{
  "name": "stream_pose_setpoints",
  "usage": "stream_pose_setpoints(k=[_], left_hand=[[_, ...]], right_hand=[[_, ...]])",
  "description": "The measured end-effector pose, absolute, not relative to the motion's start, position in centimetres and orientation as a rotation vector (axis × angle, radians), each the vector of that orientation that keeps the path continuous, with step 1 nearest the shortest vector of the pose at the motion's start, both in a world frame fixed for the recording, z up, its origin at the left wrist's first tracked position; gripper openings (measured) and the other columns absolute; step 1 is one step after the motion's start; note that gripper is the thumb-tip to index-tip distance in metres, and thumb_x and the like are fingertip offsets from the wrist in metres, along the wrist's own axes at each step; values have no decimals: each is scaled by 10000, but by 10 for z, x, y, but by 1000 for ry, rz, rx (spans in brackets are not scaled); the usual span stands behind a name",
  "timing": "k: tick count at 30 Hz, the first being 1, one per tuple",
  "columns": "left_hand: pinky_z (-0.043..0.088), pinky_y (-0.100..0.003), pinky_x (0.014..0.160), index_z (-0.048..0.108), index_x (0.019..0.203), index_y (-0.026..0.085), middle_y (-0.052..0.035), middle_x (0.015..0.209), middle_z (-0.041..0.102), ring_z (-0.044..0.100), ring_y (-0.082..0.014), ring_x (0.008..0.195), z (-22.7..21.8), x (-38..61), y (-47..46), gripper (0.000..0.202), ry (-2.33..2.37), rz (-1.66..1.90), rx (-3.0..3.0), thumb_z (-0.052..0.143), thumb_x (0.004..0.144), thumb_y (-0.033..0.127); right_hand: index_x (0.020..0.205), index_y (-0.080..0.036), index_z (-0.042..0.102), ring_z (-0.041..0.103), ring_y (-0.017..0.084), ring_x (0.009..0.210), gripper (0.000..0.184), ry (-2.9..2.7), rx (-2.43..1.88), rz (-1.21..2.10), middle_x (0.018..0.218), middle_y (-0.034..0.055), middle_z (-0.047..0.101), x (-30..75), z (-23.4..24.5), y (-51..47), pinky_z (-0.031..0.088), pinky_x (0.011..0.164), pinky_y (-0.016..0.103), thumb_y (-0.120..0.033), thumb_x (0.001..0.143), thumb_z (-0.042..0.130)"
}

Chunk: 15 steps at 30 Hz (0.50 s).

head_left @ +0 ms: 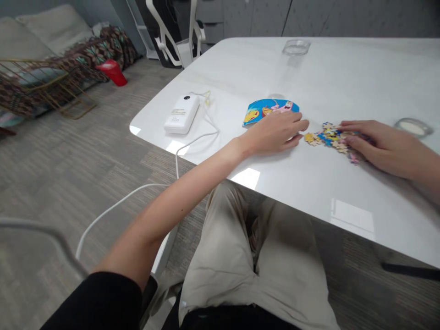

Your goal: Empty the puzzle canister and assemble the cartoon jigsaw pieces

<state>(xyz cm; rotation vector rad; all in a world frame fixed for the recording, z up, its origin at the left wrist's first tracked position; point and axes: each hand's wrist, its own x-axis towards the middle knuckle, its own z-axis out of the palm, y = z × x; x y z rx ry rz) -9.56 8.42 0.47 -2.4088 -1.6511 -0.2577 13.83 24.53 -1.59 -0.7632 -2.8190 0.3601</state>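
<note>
A small heap of jigsaw puzzle pieces [330, 135], some picture side up in yellow and blue and others showing plain beige backs, lies on the white table. My left hand [279, 131] is just left of the heap, fingers bent and thumb apart, with nothing visible between them. Its fingertips are near the leftmost yellow pieces. Over the heap's right side rests my right hand [383, 144], fingers stretched and thumb apart, covering part of the pieces. Behind my left hand is a blue picture card [258, 111] with cartoon figures, partly hidden by that hand.
A white power bank [182, 114] with a cable [197, 135] running off the table edge stands at left. One clear round container [296, 47] is at the back of the white table [240, 64]; a round lid-like object [413, 127] lies beyond my right hand.
</note>
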Motion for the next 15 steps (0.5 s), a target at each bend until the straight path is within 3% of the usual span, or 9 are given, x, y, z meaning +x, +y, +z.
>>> stream_pose_setpoints(k=[3,8,13,15], left_hand=[[391,-352,883,591,1116,94,-126,1070,629,580,-219,1024,2,-90,97,274,-1640,-295,-2406,374,993,209],[376,-358,834,583,1000,101,-103,927,614,554,-216,903,10,-73,95,258,-1667,-337,-2418,335,965,162],[376,-324,653,505,765,187,-40,702,541,468,-185,652,23,-75,-43,273,-1732,-395,-2846,284,925,197],[391,-302,642,470,729,202,-22,680,538,482,-172,635,8,-86,-117,265,-2103,-349,-2964,275,909,191]], right_hand=[[1295,-68,586,485,246,1291,571,-2830,-658,357,1388,192,527,135,-15,242,328,1115,343,-470,992,316],[1281,-205,606,531,279,1257,469,-2778,-585,331,1368,117,560,137,-17,245,391,1091,449,-466,975,366],[1316,-67,576,473,264,1303,605,-2818,-670,274,1412,197,503,143,-7,246,333,1118,398,-478,1011,253],[1311,-55,586,475,246,1295,657,-2804,-658,274,1384,204,526,146,-4,250,328,1108,379,-514,1001,233]])
